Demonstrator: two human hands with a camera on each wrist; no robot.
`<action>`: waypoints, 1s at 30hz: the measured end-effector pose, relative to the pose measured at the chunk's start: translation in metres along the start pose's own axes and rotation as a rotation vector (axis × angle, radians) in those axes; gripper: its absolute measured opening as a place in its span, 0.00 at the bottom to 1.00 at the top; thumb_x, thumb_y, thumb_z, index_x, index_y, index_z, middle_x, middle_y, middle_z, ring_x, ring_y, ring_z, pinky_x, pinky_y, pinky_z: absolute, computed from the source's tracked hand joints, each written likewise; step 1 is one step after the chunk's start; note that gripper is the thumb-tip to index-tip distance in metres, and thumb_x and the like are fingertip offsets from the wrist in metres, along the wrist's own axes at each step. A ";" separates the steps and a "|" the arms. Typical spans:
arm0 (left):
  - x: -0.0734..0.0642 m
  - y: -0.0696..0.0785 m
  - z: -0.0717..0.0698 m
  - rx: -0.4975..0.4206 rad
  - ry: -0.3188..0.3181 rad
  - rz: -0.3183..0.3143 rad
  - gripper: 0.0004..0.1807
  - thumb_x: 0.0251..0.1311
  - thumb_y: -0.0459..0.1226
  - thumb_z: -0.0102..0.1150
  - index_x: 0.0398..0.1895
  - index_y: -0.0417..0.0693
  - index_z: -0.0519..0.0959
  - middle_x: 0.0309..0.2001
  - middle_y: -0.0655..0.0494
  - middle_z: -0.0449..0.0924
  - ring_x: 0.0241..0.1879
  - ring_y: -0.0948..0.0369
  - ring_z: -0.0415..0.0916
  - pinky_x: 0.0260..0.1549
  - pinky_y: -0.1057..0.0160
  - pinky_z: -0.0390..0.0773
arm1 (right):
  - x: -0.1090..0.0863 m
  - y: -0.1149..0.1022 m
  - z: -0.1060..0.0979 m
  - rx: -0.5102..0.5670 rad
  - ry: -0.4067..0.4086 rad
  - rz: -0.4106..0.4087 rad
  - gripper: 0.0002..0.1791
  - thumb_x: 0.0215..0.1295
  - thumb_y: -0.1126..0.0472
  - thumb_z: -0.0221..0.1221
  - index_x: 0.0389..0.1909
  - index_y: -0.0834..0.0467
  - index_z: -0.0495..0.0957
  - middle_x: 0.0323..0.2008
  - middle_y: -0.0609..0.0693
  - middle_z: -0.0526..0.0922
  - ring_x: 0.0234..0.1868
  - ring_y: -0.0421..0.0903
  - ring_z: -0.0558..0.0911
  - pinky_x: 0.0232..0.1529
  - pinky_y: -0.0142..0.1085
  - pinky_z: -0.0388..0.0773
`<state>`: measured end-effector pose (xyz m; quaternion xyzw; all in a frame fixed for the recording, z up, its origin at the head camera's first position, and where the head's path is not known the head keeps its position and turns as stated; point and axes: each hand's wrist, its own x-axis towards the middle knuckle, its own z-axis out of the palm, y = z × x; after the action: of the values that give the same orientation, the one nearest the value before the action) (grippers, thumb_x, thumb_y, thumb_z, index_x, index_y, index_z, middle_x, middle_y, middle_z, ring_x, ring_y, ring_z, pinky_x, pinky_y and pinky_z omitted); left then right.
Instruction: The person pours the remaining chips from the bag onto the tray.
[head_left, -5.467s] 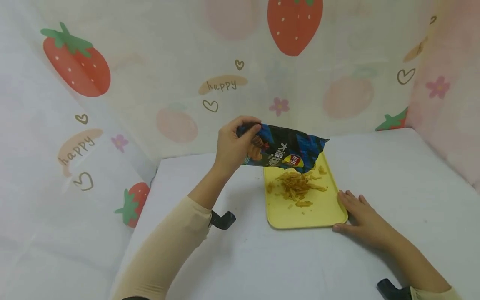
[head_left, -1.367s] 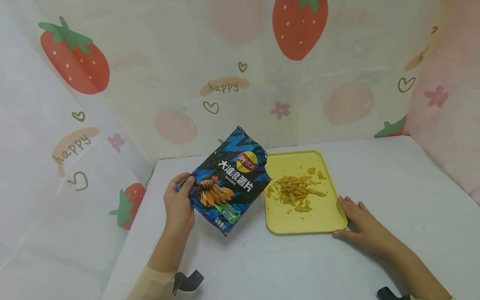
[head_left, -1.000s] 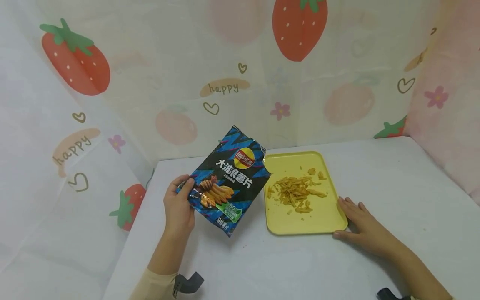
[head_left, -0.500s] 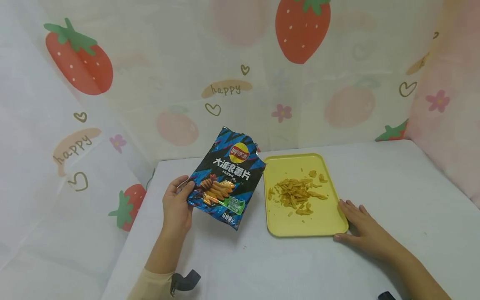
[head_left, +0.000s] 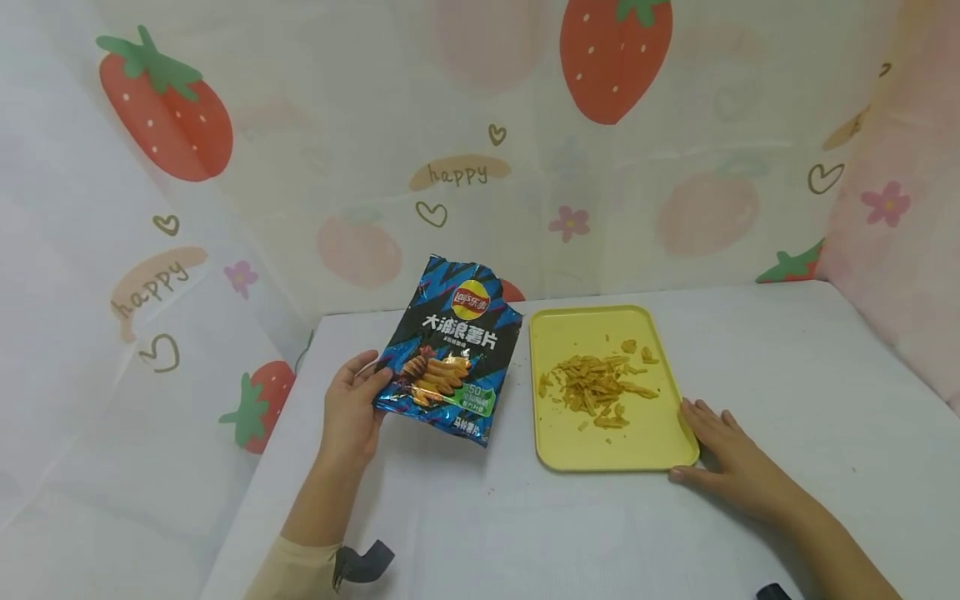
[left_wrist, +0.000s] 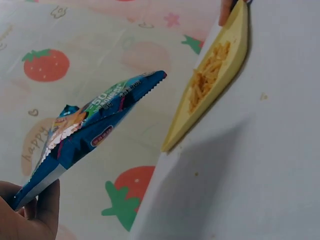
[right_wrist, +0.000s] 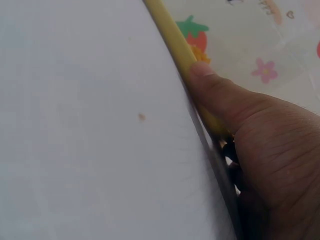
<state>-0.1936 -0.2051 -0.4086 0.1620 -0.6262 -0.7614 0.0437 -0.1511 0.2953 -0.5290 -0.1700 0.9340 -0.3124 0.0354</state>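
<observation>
My left hand (head_left: 352,408) pinches the lower left corner of a blue and black chip bag (head_left: 457,350), thumb on its printed front. The bag is held up left of the tray, its torn top edge upward and its front facing me. From the left wrist view, the bag (left_wrist: 95,125) shows its bottom seam, above the table. A yellow tray (head_left: 615,450) lies flat on the table with a heap of broken potato chips (head_left: 592,383) on it. My right hand (head_left: 735,458) rests at the tray's right edge near the front corner, fingers extended and thumb by the rim.
A white cloth covers the table (head_left: 585,542). Small crumbs (head_left: 491,492) lie on it in front of the tray. Behind stands a strawberry-printed backdrop (head_left: 360,125), meeting the table's back edge.
Earlier, the left hand held the bag sideways over the tray. It has since moved left, away from the tray, and turned more upright. The right hand stays at the tray's edge.
</observation>
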 end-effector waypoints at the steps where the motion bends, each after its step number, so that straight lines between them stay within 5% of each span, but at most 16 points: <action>1: 0.000 -0.002 -0.001 -0.003 -0.003 -0.010 0.24 0.74 0.35 0.57 0.70 0.52 0.67 0.63 0.50 0.72 0.54 0.59 0.80 0.53 0.64 0.82 | 0.000 0.000 0.000 -0.002 0.000 0.003 0.59 0.61 0.30 0.63 0.81 0.61 0.51 0.81 0.61 0.51 0.81 0.62 0.47 0.79 0.39 0.23; 16: 0.009 -0.040 -0.008 -0.056 -0.031 -0.122 0.31 0.72 0.26 0.53 0.76 0.49 0.64 0.71 0.47 0.66 0.66 0.54 0.72 0.55 0.65 0.81 | -0.001 -0.003 -0.002 0.018 -0.003 0.022 0.59 0.61 0.30 0.63 0.81 0.60 0.49 0.81 0.61 0.51 0.81 0.64 0.47 0.80 0.44 0.24; 30: 0.013 -0.067 -0.005 -0.066 -0.033 -0.133 0.33 0.70 0.22 0.51 0.77 0.43 0.61 0.72 0.40 0.64 0.68 0.49 0.69 0.56 0.63 0.80 | -0.001 -0.003 -0.002 0.022 -0.004 0.016 0.59 0.62 0.30 0.63 0.82 0.60 0.49 0.81 0.61 0.50 0.81 0.63 0.46 0.80 0.43 0.24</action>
<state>-0.1957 -0.1994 -0.4765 0.1893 -0.5891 -0.7855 -0.0120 -0.1495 0.2942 -0.5258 -0.1625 0.9318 -0.3219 0.0418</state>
